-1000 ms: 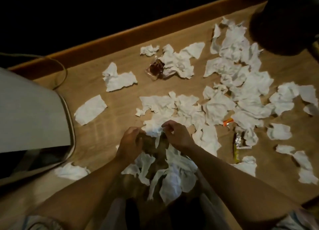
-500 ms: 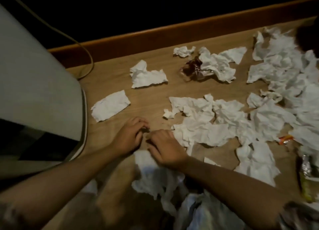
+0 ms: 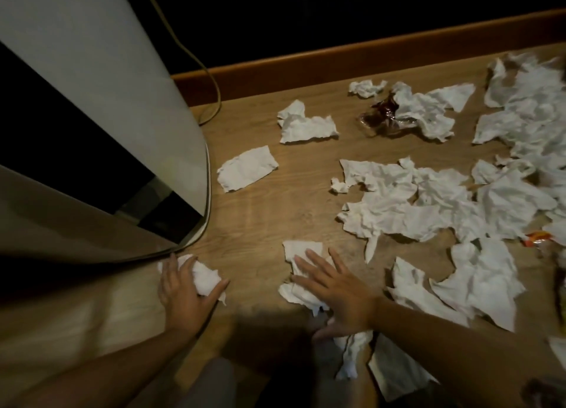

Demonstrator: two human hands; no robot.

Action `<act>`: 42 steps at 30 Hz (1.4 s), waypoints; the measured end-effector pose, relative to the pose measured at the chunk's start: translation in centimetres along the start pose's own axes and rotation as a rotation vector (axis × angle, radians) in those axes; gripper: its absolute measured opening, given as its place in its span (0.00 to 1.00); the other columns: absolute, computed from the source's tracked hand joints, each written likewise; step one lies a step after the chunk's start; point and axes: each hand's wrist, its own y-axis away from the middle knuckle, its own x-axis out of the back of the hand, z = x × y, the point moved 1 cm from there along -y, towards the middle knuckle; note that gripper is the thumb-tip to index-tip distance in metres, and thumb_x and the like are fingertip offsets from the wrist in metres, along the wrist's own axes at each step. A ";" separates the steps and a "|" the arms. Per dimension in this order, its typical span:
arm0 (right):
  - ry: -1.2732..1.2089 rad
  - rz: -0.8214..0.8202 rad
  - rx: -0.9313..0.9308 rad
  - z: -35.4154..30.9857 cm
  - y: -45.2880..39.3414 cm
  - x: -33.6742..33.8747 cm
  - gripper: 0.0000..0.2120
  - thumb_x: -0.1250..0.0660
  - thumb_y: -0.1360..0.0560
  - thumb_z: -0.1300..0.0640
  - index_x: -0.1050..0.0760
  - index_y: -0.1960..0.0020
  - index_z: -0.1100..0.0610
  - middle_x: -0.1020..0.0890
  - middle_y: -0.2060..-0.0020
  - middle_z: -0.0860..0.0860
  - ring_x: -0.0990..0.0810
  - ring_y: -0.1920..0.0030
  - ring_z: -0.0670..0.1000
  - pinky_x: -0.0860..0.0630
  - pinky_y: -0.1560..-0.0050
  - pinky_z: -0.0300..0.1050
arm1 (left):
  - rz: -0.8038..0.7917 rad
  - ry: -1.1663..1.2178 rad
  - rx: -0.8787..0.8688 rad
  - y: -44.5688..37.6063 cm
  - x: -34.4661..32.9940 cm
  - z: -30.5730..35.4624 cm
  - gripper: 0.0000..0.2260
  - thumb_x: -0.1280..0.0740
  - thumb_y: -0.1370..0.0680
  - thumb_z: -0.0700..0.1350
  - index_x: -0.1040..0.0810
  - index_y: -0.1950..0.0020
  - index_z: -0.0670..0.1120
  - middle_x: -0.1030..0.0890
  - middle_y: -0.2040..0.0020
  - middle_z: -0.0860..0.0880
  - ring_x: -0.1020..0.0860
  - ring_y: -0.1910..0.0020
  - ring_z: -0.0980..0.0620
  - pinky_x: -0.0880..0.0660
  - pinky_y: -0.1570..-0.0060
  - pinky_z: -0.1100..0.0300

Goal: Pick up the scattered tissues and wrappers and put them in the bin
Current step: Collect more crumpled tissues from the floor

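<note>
Left hand: the left hand (image 3: 183,291) rests low on the wooden floor (image 3: 260,211), its grip curled round a crumpled white tissue wad (image 3: 203,277), just beside the near edge of the bin.
Right hand: the right hand (image 3: 333,288) lies flat, grip wide with fingers spread and straight, pressing a flattened white tissue sheet (image 3: 301,254) against the floor.
Bin: a tall white plastic bin with a dark opening (image 3: 101,131) fills the left side, tipped toward the camera.
Scattered tissues: a small rectangular white tissue (image 3: 248,168) lies just right of the bin; a crumpled white tissue (image 3: 306,125) lies farther off; a big overlapping spread of white tissues (image 3: 428,199) covers the middle and right; more torn white pieces (image 3: 477,282) lie near the right forearm.
Wrappers: a crinkled clear wrapper with dark brown residue (image 3: 382,116) sits at the far side, touching tissue; an orange wrapper (image 3: 539,238) shows at the right edge, partly hidden.
Surroundings: a brown wooden skirting board (image 3: 337,67) runs along the far edge; a thin cord (image 3: 211,79) trails down behind the bin.
</note>
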 end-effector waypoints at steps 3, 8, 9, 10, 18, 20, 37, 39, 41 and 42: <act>0.024 0.008 -0.071 -0.8 -0.1 -1.5 0.41 0.46 0.26 0.30 0.52 0.21 0.51 0.56 0.21 0.55 0.63 0.23 0.58 0.62 0.26 0.63 | -0.026 0.083 -0.106 -0.1 -0.9 0.2 0.27 0.28 0.26 0.51 0.30 0.31 0.43 0.34 0.28 0.39 0.40 0.26 0.39 0.42 0.28 0.43; -0.058 0.148 0.037 -1.5 0.0 -1.9 0.21 0.39 0.25 0.54 0.28 0.34 0.59 0.24 0.44 0.58 0.29 0.42 0.57 0.26 0.43 0.52 | -0.032 0.265 -0.385 -0.8 -1.9 5.0 0.11 0.39 0.25 0.32 0.23 0.46 0.42 0.23 0.48 0.45 0.26 0.44 0.44 0.35 0.37 0.64; -0.042 0.129 0.043 -1.3 -0.2 -1.3 0.21 0.38 0.27 0.56 0.27 0.36 0.59 0.23 0.46 0.58 0.28 0.46 0.57 0.25 0.47 0.50 | -0.057 0.297 -0.398 -1.3 -1.9 6.3 0.12 0.39 0.25 0.31 0.23 0.46 0.42 0.22 0.49 0.47 0.25 0.46 0.47 0.34 0.40 0.68; -0.073 0.082 0.005 -1.0 -0.4 -0.7 0.21 0.36 0.28 0.57 0.27 0.36 0.59 0.23 0.45 0.58 0.27 0.46 0.58 0.25 0.50 0.50 | -0.087 0.320 -0.390 -1.9 -1.9 7.7 0.12 0.39 0.24 0.31 0.23 0.44 0.42 0.22 0.49 0.48 0.24 0.48 0.48 0.33 0.44 0.71; -0.427 0.515 -0.627 2.8 0.0 8.4 0.23 0.39 0.23 0.37 0.27 0.67 0.53 0.24 0.71 0.51 0.25 0.70 0.49 0.27 0.66 0.45 | -0.231 0.519 -0.487 -3.5 -1.9 19.4 0.09 0.36 0.20 0.51 0.25 0.44 0.48 0.20 0.60 0.53 0.21 0.61 0.59 0.26 0.62 0.63; -0.605 0.720 -0.711 4.7 1.3 10.7 0.25 0.41 0.22 0.38 0.28 0.70 0.54 0.26 0.75 0.50 0.26 0.73 0.47 0.27 0.70 0.45 | -0.308 0.515 -0.634 -2.6 -2.4 21.8 0.11 0.32 0.24 0.56 0.22 0.53 0.49 0.19 0.60 0.53 0.22 0.61 0.59 0.26 0.60 0.63; -0.424 0.855 -0.950 1.3 17.5 -1.8 0.13 0.45 0.21 0.54 0.25 0.44 0.55 0.24 0.49 0.52 0.25 0.50 0.50 0.26 0.49 0.46 | -0.657 0.259 -1.201 0.3 -10.0 21.6 0.17 0.46 0.20 0.59 0.24 0.42 0.51 0.20 0.47 0.48 0.28 0.48 0.61 0.30 0.44 0.62; -0.303 0.853 -1.000 -0.1 17.4 -3.9 0.15 0.46 0.20 0.50 0.25 0.44 0.56 0.24 0.42 0.54 0.26 0.42 0.53 0.28 0.41 0.54 | -0.608 0.362 -1.076 1.2 -9.8 24.2 0.23 0.47 0.21 0.64 0.23 0.42 0.50 0.20 0.49 0.49 0.28 0.51 0.63 0.29 0.49 0.68; -0.252 0.808 -1.058 -1.3 16.9 -5.6 0.26 0.45 0.23 0.36 0.25 0.41 0.56 0.29 0.32 0.58 0.32 0.30 0.58 0.37 0.31 0.60 | -0.605 0.362 -1.102 2.0 -9.8 26.8 0.24 0.44 0.23 0.66 0.23 0.40 0.49 0.21 0.49 0.50 0.26 0.51 0.59 0.29 0.53 0.68; -0.251 0.774 -1.055 -1.9 16.6 -6.1 0.33 0.43 0.27 0.30 0.25 0.39 0.56 0.33 0.28 0.60 0.37 0.27 0.59 0.43 0.28 0.61 | -0.631 0.338 -1.167 2.4 -9.9 27.9 0.23 0.41 0.24 0.66 0.24 0.39 0.51 0.23 0.49 0.50 0.27 0.51 0.57 0.29 0.53 0.66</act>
